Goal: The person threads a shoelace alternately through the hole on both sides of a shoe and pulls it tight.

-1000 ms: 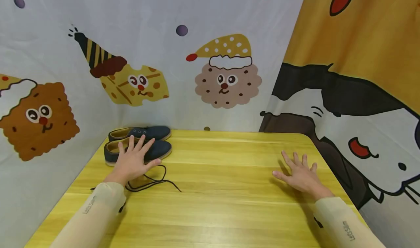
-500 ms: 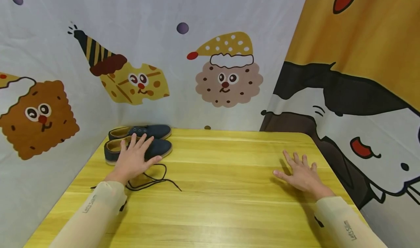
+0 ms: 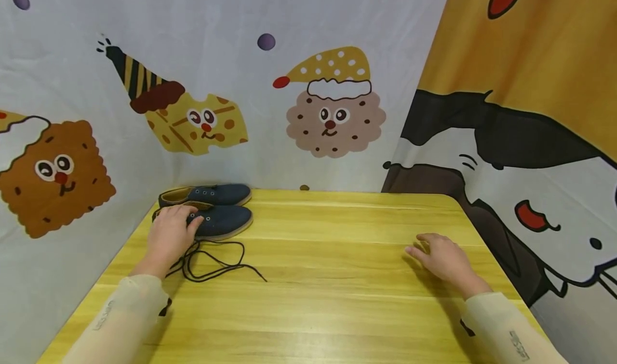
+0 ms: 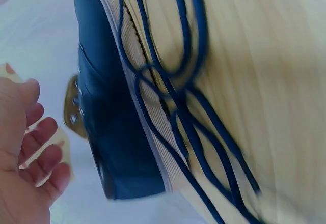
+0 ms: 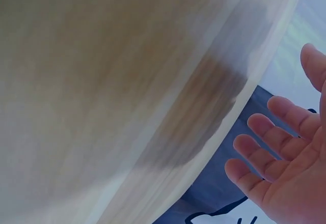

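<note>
A pair of dark blue canvas shoes stands side by side at the table's far left, toes to the right. My left hand [image 3: 170, 234] hovers at the heel end of the near shoe [image 3: 226, 222], covering part of it from the head. In the left wrist view its loosely bent fingers hold nothing, with a gap between them and the shoe [image 4: 117, 142]. The far shoe [image 3: 231, 194] shows its eyelets without laces. Dark shoelaces [image 3: 223, 270] lie loosely looped in front of the shoes. My right hand [image 3: 445, 259] hovers over the table's right side, fingers loosely bent around nothing.
The yellow wooden table [image 3: 328, 278] spans the view, its right corner rounded. A printed cloth [image 3: 270, 166] with cartoon figures hangs right behind it, and a yellow one [image 3: 525, 75] with a cat figure hangs on the right.
My left hand has drawn left and back toward the near shoe's heel, its spread fingers now bent, uncovering more shoe and laces. My right hand's spread fingers have relaxed into a loose bend.
</note>
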`<state>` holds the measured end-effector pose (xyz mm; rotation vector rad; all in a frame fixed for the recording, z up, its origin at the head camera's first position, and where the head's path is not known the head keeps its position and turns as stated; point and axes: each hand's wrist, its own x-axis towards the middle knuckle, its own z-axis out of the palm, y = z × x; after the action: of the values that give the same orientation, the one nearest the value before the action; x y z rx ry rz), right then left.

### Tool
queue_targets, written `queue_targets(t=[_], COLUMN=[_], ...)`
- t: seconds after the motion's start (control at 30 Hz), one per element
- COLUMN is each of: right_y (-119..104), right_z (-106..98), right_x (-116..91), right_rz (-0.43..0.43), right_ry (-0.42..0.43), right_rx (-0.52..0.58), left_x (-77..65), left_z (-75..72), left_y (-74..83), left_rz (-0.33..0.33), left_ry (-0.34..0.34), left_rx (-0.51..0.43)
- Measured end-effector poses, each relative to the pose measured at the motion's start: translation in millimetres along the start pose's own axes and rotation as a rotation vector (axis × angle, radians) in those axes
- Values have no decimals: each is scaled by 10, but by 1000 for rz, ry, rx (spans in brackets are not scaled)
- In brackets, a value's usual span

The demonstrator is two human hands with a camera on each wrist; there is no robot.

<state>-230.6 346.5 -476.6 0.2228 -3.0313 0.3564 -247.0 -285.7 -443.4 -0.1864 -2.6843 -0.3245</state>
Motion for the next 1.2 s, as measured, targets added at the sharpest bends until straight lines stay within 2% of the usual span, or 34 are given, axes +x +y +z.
queue_targets(t=[0.1,0.2,0.47,0.53,0.63,0.83,0.93,1.03,1.2], right_y=[-20,-55,-197,-225,-268,-351,-368,-384,-423], right_z=[-4,-15,-14,-7,-6,-30,-31,-31,-43], right_x=[-9,-11,-13,-17,-29,-56,-62,-66,-80], right_rz=[5,1,-37,-45,-56,-78,-79,-79,-89], right_ry=[9,21,5,7,8,1,0,1,0], right_rx=[14,33,58,54,60,72,68,68,80], left_x=[-44,-74,-74,-56,-41,-77,-82,-65,-1], left_z=[-56,-80,-72,-64,-48,-12,6,39,113], left_y=[-93,-168,-258,-272,-295,-287,-215,-109,136], left_rz=[-60,-108,-158,-150,-125,-63,-17,12,66], left_ry=[-15,-69,-212,-234,-234,-136,-97,-91,-144], left_rx=[-2,-6,21,51,69,36,12,-32,-79])
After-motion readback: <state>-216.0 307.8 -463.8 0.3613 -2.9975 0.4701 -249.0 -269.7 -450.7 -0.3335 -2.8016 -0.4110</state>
